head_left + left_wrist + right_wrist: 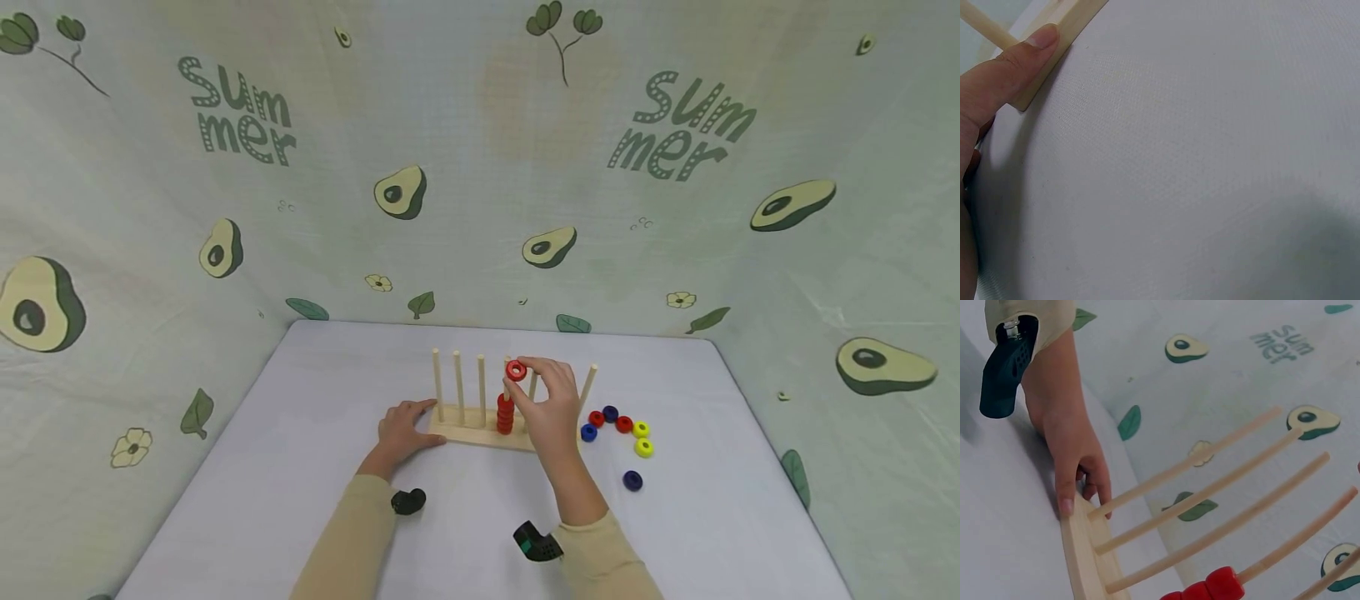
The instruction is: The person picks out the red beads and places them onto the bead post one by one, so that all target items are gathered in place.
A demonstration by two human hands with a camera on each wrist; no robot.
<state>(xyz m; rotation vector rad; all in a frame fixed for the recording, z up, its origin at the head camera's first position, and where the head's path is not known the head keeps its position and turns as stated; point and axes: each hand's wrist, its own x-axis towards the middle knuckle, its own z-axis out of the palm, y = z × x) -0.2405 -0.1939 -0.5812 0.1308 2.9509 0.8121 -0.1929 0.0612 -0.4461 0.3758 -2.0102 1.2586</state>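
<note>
A wooden peg rack (472, 433) stands on the table, its upright pegs in a row along a flat base. My left hand (401, 431) holds the base at its left end; the left wrist view shows the thumb (1041, 47) lying on the base's front edge. Several red rings (506, 415) are stacked low on one middle peg. Between thumb and fingertips my right hand (553, 412) pinches another red ring (509, 370), up at the top of that same peg, its hole facing the camera. The right hand covers part of the rack's right side.
Right of the rack lie loose rings: red (624, 425), blue (588, 432), dark blue (611, 413) and yellow (643, 447). One dark blue ring (632, 481) lies nearer the front. A printed cloth (465, 250) hangs behind and beside the white table (225, 500).
</note>
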